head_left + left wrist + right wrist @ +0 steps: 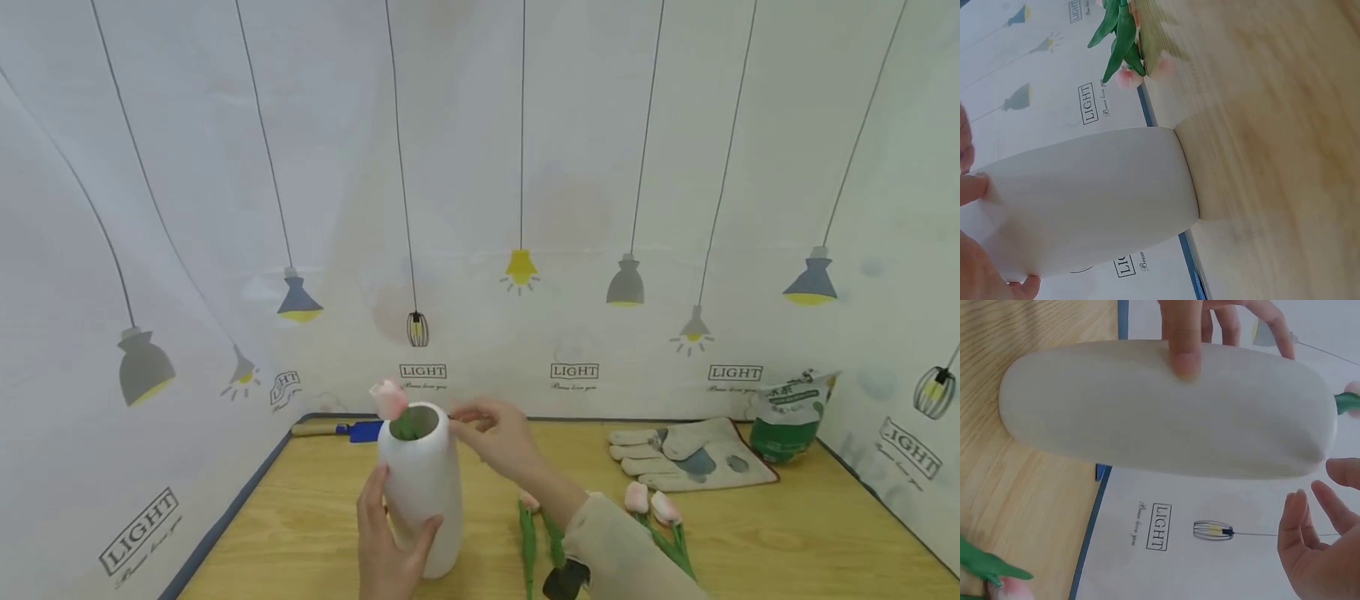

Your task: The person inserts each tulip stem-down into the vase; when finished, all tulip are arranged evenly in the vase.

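A tall white vase (423, 492) stands on the table with one pink tulip (390, 400) leaning out of its mouth. My left hand (390, 533) grips the vase around its side, thumb toward the front right; the right wrist view shows this left hand (1185, 337) pressing the vase wall. Beside the rim, on its right, is my right hand (498, 437). Its fingers are loosely bent and hold nothing in the right wrist view, where the right hand (1322, 544) is close to the rim; whether the thumb touches it I cannot tell.
Several pink tulips (663, 521) lie on the table to the right, partly under my right arm. Behind them are work gloves (697, 458) and a green-and-white bag (787, 421). A blue trowel (363, 431) lies at the back left. Lamp-printed cloth walls (480, 167) enclose the table.
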A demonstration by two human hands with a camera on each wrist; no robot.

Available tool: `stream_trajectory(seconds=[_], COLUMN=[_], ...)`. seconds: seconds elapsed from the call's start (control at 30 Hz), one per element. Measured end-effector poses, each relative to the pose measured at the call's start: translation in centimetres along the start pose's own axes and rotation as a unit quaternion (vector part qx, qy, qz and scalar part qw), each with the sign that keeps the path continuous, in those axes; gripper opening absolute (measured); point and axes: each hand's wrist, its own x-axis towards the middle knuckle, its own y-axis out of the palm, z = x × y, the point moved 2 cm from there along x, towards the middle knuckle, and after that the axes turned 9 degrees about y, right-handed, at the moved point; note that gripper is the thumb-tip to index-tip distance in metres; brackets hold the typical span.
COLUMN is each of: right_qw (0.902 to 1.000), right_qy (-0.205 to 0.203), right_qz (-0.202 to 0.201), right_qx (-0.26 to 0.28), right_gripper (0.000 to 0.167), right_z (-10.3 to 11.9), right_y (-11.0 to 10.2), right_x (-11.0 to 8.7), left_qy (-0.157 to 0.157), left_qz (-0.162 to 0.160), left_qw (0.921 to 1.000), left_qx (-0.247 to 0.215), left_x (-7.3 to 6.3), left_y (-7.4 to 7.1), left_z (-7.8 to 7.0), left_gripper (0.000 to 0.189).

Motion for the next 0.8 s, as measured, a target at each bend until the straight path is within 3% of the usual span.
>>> stream_trajectory(seconds=[0.13,0.23,0.37,0.47,0.6,0.8], right_qw=[0.9999,0.9971,0.985,0.9761,0.9674,0.9471], right_qy=[0.004,0.016,0.025,0.028,0.031,0.035], right_qz=[0.0,0.014,0.034,0.054,0.063,0.019], right_qx=[-0.013,-0.073,-0.167,-0.209,-0.243,-0.318], right_gripper=[0.016,0.012,0.007,0.014,0.023,0.025], right_z=[-2.8,-6.0,-10.3,-12.4,-13.6,-13.8], right_y=[-1.1,-1.9,-2.2,-1.8,-0.9,0.0], right_x=[-0.4,-1.2,-2.9,-4.3,-5.8,-6.6], left_qy=[0.002,-0.002,-0.003,0.003,0.004,0.002], left_qz=[0.0,0.0,-0.001,-0.006,-0.009,-0.004], left_qw=[1.0,1.0,1.0,0.9999,1.0,1.0], left_qx=[-0.001,0.003,0.008,0.009,0.001,-0.007], left_x=[0.1,-0.1,-0.3,-0.4,-0.4,-0.1], left_y=[0.0,0.0,0.0,0.0,-0.1,0.0], left_z=[0.0,0.1,0.2,0.2,0.1,0.0], left_gripper=[0.098,0.099,0.1,0.1,0.099,0.098])
